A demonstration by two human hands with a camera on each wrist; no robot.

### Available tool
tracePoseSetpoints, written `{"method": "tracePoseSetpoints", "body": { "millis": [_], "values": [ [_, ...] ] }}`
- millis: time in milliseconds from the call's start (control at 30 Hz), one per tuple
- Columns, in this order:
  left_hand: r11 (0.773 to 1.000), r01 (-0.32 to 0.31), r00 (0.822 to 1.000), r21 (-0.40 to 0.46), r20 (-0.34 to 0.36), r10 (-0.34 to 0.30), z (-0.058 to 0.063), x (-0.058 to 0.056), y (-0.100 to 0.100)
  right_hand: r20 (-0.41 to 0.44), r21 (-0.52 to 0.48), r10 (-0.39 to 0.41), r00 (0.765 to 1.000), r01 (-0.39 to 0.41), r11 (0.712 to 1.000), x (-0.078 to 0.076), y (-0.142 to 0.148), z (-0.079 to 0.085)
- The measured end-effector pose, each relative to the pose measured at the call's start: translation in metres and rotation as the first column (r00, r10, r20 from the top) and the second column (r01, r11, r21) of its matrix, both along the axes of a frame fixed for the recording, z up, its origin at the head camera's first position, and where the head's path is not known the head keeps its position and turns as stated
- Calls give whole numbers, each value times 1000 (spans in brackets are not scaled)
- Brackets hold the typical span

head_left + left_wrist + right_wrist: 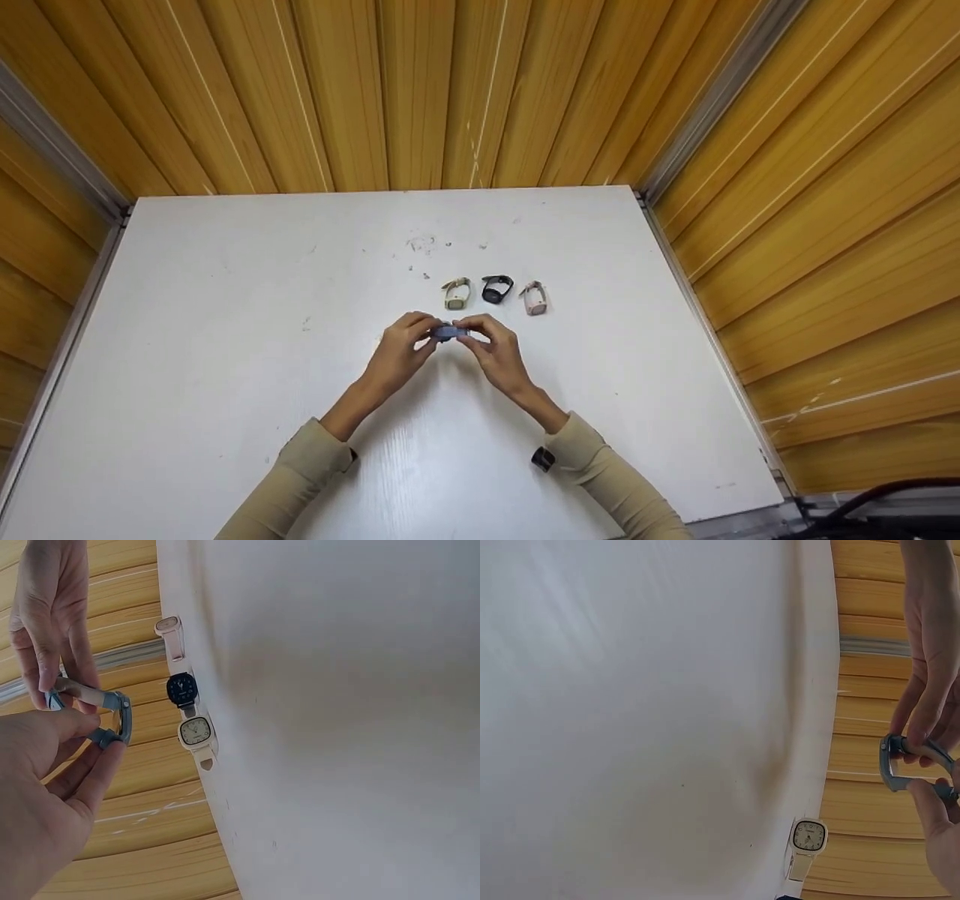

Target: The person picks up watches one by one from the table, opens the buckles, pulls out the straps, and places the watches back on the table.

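Note:
A blue wristwatch (450,331) is held up between both hands over the white table. My left hand (397,352) pinches one side of it between thumb and fingers. From the opposite side, my right hand (499,356) pinches the strap. In the left wrist view the strap bends round in a loop, with the watch case (124,720) turned edge-on; its dial is hidden. Fingers cover much of the strap, so I cannot tell whether the buckle is fastened. Just beyond the hands stand a beige watch (456,295), a black watch (497,289) and a pink watch (535,298) in a row.
The white table (225,337) carries small dark marks toward the back. Wood-patterned walls (420,90) and metal rails (705,97) enclose its back and sides. A black cable (885,487) curves at the lower right corner.

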State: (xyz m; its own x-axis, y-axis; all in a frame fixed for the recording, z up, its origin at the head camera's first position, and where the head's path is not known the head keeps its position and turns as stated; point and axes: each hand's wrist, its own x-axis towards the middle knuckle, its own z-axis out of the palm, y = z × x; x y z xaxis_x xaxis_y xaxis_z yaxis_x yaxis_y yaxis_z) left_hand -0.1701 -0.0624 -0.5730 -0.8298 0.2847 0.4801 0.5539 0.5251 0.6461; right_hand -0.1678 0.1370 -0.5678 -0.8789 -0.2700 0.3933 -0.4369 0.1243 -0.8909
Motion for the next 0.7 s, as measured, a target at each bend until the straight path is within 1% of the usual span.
{"method": "tracePoseSetpoints", "body": {
  "millis": [33,200,333,467,567,633,700],
  "values": [
    [1000,4,1000,11,2,-4,0,0,0,3,-2,0,1000,0,1000,-2,1,-4],
    [998,18,1000,68,14,-19,-1,-1,1,21,-22,4,1000,-4,1000,-3,1,-4],
    [995,35,999,88,31,-37,-3,-2,0,30,-35,5,1000,-4,999,-3,1,-5],
    [996,41,998,79,46,-44,-4,-1,-2,46,-19,-10,999,11,1000,-2,0,-7],
    [998,33,999,50,28,-35,-3,1,-2,39,5,-27,999,27,1000,1,-1,-6],
    [999,25,1000,35,11,-25,-3,2,-2,22,20,-28,999,28,999,3,-1,-3],
    [999,16,1000,30,-5,-16,-2,2,-2,-7,38,-24,1000,24,999,6,-2,5]
  ]
}}
